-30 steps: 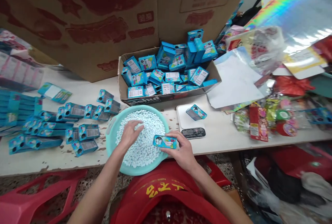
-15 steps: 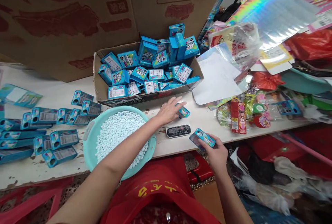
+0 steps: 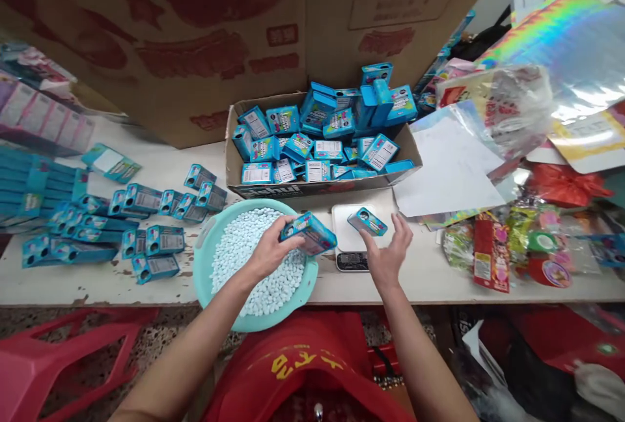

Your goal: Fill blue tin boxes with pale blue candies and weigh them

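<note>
My left hand [image 3: 274, 249] grips a small blue candy box [image 3: 310, 234] by its left end, tilted above the right side of a turquoise basin [image 3: 310, 282]. Pale blue candies [image 3: 244, 233] fill much of the basin. My right hand [image 3: 389, 249] is open, fingers spread, its thumb close to another blue candy box [image 3: 368, 221]. That second box lies at a slant over the white plate of a small digital scale [image 3: 342, 217], with a round hole at its left end. The scale's dark display [image 3: 352, 261] faces me; my right hand covers its right end.
Behind the basin stands an open carton [image 3: 312, 189] full of blue boxes, against a large cardboard box [image 3: 205, 57]. More blue boxes [image 3: 165, 239] stand at left. White sheets [image 3: 446, 168] and wrapped sweets [image 3: 491, 253] lie at right. A pink stool [image 3: 73, 357] is below left.
My left hand has moved from the scale to over the basin, now holding a box. My right hand has moved up to the scale and opened beside a box there. The view has shifted left.
</note>
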Demonstrator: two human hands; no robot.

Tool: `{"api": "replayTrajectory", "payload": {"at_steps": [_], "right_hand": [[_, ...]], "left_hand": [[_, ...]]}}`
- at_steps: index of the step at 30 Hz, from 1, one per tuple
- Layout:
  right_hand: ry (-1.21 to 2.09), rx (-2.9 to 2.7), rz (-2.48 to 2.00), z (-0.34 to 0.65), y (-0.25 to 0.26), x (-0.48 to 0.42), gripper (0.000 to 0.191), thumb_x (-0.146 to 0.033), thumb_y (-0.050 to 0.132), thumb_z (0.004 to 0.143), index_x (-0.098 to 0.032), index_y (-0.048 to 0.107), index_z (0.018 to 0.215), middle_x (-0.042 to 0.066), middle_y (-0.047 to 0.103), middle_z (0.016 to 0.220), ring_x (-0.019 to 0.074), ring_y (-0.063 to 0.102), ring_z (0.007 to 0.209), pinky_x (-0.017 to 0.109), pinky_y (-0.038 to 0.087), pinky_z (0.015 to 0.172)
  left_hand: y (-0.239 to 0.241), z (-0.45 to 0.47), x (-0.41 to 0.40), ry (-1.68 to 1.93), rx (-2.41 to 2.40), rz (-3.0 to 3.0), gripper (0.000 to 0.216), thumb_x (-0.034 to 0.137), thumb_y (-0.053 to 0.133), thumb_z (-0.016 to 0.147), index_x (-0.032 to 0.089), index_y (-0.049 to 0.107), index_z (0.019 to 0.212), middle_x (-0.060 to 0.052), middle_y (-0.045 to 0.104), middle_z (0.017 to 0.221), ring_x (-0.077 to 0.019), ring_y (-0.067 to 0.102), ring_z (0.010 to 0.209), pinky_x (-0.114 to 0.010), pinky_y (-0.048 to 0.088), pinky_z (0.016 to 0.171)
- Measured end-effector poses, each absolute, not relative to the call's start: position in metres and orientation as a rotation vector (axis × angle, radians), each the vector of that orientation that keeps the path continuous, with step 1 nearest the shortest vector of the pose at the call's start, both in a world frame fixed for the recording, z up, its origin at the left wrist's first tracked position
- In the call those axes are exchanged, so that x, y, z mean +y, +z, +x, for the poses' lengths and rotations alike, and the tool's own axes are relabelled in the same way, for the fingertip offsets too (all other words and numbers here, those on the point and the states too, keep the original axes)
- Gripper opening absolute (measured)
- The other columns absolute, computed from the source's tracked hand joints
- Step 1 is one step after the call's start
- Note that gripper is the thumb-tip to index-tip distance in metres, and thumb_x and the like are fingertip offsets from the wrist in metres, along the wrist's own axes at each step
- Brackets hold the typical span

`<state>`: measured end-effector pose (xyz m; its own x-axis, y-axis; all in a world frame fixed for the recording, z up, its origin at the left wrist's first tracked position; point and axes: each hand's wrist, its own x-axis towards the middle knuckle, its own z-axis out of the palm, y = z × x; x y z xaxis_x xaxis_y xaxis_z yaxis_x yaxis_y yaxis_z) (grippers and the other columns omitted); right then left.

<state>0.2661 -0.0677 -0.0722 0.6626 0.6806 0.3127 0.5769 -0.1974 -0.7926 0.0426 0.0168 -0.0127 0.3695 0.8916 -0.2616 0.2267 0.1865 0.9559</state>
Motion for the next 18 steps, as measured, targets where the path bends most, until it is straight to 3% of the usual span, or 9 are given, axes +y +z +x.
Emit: {"api": "replayTrajectory", "payload": {"at_steps": [3, 6, 9, 11, 15, 18], "right_hand": [[0.466, -1.318, -1.726, 0.230, -0.045, -0.081, 0.066, -0.047, 0.069, 0.072, -0.018, 0.046, 0.127, 0.015, 0.055, 0.122, 0.0287, 0.052, 0.113, 0.045, 0.042, 0.094], [0.925, -1.489, -1.650, 0.194, -0.026, -0.086, 0.039, -0.044, 0.065, 0.078, -0.022, 0.057, 0.108, 0.006, 0.066, 0.095, 0.0215, 0.062, 0.084, 0.035, 0.050, 0.077], [0.910, -1.549, -1.665, 0.170, -0.016, -0.085, 0.032, -0.043, 0.066, 0.077, -0.022, 0.060, 0.100, 0.005, 0.065, 0.089, 0.0210, 0.061, 0.081, 0.033, 0.049, 0.074], [0.856, -1.599, -1.672, 0.162, -0.014, -0.084, 0.032, -0.044, 0.068, 0.075, -0.022, 0.061, 0.098, 0.005, 0.064, 0.088, 0.0219, 0.061, 0.081, 0.033, 0.048, 0.074], [0.902, -1.639, -1.739, 0.155, -0.018, -0.088, 0.033, -0.046, 0.068, 0.074, -0.020, 0.063, 0.093, 0.004, 0.064, 0.083, 0.0215, 0.061, 0.075, 0.032, 0.048, 0.070], [0.997, -1.579, -1.775, 0.154, -0.023, -0.092, 0.037, -0.046, 0.068, 0.074, -0.020, 0.063, 0.098, 0.004, 0.066, 0.085, 0.0208, 0.061, 0.074, 0.032, 0.048, 0.069]], "left_hand": [[-0.017, 0.028, -0.009, 0.663, 1.080, 1.243, 0.037, 0.025, 0.074, 0.066, 0.024, 0.067, 0.102, -0.002, 0.065, 0.100, -0.0201, 0.056, 0.095, -0.028, 0.040, 0.089], [-0.021, 0.021, -0.025, 0.760, 1.006, 0.882, 0.039, 0.039, 0.072, 0.069, 0.021, 0.067, 0.104, -0.006, 0.066, 0.101, -0.0197, 0.058, 0.093, -0.029, 0.043, 0.085], [-0.023, 0.013, -0.028, 0.880, 0.937, 0.438, 0.052, 0.060, 0.058, 0.075, 0.017, 0.067, 0.103, -0.010, 0.066, 0.099, -0.0205, 0.061, 0.087, -0.031, 0.047, 0.077], [-0.027, 0.008, -0.025, 0.895, 0.934, 0.267, 0.057, 0.066, 0.053, 0.075, 0.013, 0.069, 0.093, -0.011, 0.068, 0.090, -0.0198, 0.062, 0.079, -0.030, 0.048, 0.072], [-0.041, 0.003, -0.020, 0.879, 1.010, 0.047, 0.039, 0.051, 0.067, 0.070, 0.012, 0.065, 0.067, -0.005, 0.062, 0.065, -0.0136, 0.057, 0.061, -0.025, 0.046, 0.062], [-0.047, 0.003, -0.021, 0.930, 1.002, 0.003, 0.026, 0.037, 0.071, 0.065, 0.013, 0.063, 0.064, -0.002, 0.059, 0.062, -0.0119, 0.055, 0.059, -0.024, 0.044, 0.059]]}}
